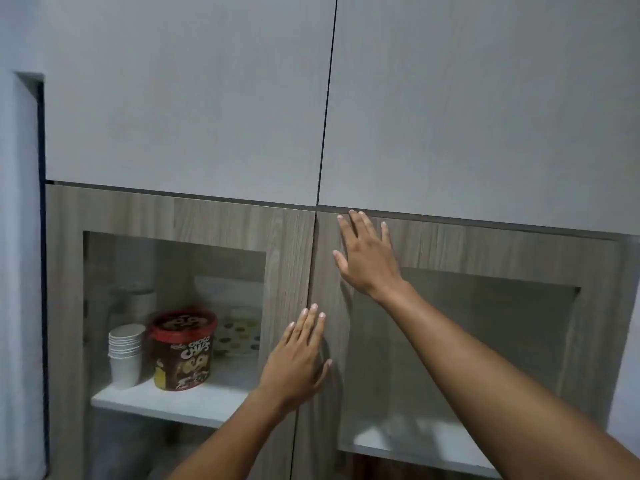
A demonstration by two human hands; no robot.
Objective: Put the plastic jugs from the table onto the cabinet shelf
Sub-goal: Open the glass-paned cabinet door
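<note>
I face a cabinet with two wood-grain doors that have glass panes. My left hand [298,358] lies flat, fingers spread, on the frame of the left door [284,258] beside the centre seam. My right hand [367,254] rests flat and spread on the upper frame of the right door [485,251]. Both doors appear shut. Behind the left pane a white shelf [180,403] shows. Behind the right pane another white shelf [415,441] shows faintly. No plastic jug and no table are in view.
On the left shelf stand a stack of white paper cups [125,355], a red-lidded Choco Chips tub [183,348], a dotted plate [239,330] and a blurred jar [133,299] behind. Two plain grey upper doors [194,98] hang above. A wall [20,237] borders the left.
</note>
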